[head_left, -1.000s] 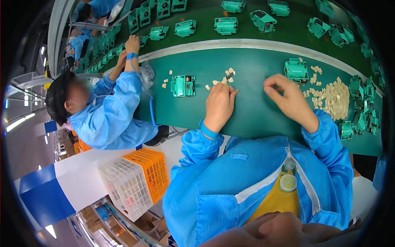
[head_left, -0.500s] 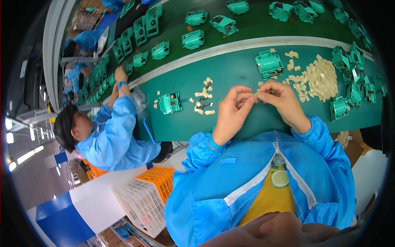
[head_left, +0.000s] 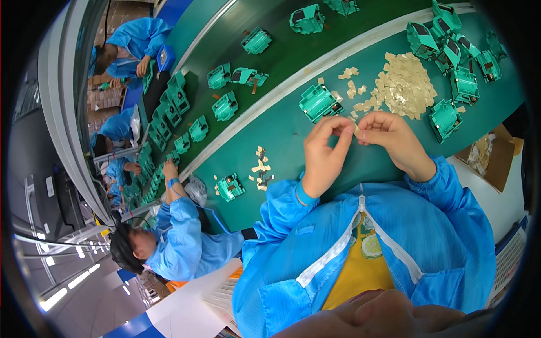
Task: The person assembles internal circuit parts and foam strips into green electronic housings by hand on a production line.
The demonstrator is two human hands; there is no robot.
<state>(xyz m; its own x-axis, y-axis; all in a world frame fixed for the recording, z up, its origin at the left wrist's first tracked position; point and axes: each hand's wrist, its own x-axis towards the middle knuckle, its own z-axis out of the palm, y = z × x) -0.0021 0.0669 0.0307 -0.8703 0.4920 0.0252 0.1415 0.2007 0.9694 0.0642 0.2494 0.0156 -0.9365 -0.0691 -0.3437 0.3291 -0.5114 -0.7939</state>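
Note:
My left hand [head_left: 326, 158] and my right hand [head_left: 393, 142] meet fingertip to fingertip above the green work surface. A small flat beige piece [head_left: 356, 130] is pinched between them, partly covered by the fingers. Just beyond my left hand lies a green plastic housing [head_left: 320, 103]. Past my right hand spreads a heap of similar beige pieces [head_left: 407, 84], with several strays toward the housing. Another green housing [head_left: 445, 119] rests to the right of my right hand.
More green housings [head_left: 464, 84] crowd the far right. Others ride a dark green conveyor [head_left: 282, 62] behind a pale rail [head_left: 270, 107]. At left are a single housing [head_left: 230, 187] and beige and black scraps [head_left: 260, 168]. A co-worker [head_left: 186, 225] reaches toward the line; a cardboard box [head_left: 499, 160] stands right.
The whole view has tilted and shifted, so the bench now slants up to the right. My hands stay together, still pinching the beige piece.

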